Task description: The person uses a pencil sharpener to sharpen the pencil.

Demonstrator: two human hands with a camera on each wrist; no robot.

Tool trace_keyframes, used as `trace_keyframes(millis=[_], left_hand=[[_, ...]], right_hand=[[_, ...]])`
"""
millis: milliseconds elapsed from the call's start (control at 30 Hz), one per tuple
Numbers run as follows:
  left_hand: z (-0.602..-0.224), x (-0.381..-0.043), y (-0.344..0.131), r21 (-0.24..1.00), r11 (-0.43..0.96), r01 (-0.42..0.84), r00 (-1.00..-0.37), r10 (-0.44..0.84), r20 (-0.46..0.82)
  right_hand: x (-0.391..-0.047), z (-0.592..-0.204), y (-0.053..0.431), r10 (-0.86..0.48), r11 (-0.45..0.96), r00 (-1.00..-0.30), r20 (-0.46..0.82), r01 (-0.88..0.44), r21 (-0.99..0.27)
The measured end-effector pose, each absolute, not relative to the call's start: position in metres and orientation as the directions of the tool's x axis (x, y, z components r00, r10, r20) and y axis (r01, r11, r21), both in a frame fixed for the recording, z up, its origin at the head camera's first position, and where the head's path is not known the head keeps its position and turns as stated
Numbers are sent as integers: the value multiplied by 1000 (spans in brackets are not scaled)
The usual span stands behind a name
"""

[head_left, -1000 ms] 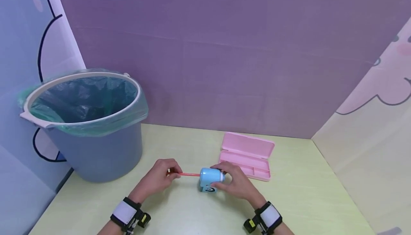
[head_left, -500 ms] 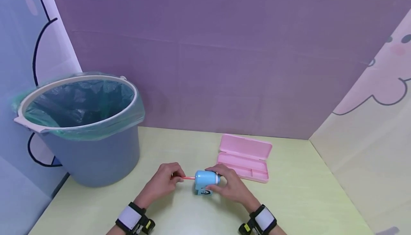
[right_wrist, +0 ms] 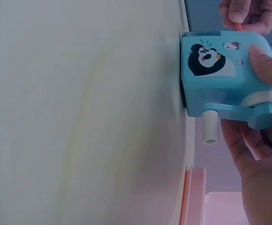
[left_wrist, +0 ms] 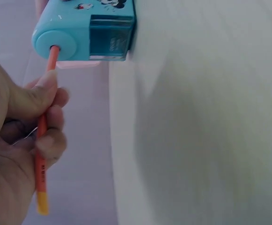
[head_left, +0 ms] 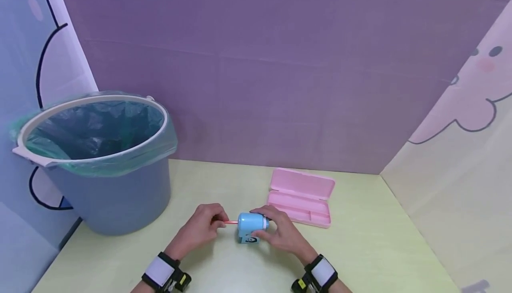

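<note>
Pale table [head_left: 376, 244] | left hand [head_left: 202, 226] pinches pencil [left_wrist: 40, 171] | right hand [head_left: 282, 232] grips sharpener [right_wrist: 236, 68]

We can read no text with certainty. Small dark characters stand along the orange pencil [left_wrist: 40, 171], too blurred for us; faint pale lettering on the translucent drawer [left_wrist: 108, 38] of the blue sharpener [right_wrist: 222, 82] likewise illegible.
</note>
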State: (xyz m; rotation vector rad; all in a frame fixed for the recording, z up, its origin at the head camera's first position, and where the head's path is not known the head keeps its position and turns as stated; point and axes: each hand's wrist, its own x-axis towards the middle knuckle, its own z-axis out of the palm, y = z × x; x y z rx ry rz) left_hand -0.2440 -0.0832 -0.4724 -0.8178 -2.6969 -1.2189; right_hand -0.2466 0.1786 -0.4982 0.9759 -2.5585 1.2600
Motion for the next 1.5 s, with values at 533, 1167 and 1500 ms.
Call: trace_keyframes(millis=[533,1167,1500], left_hand=[[-439,-254,-79,641,596,484,-850,494,182],[-450,-263,-16,408,781,472,-841,538,-55],[-449,-263,-9,417,796,439,-864,501,-48]], right_hand=[[-255,-478,204,-526,472,-816,240,-514,-716],[-252,-503,194,-752,514,-641,156,-717,-470],[-244,-506,198,-754,513,-634,171,-731,-450]])
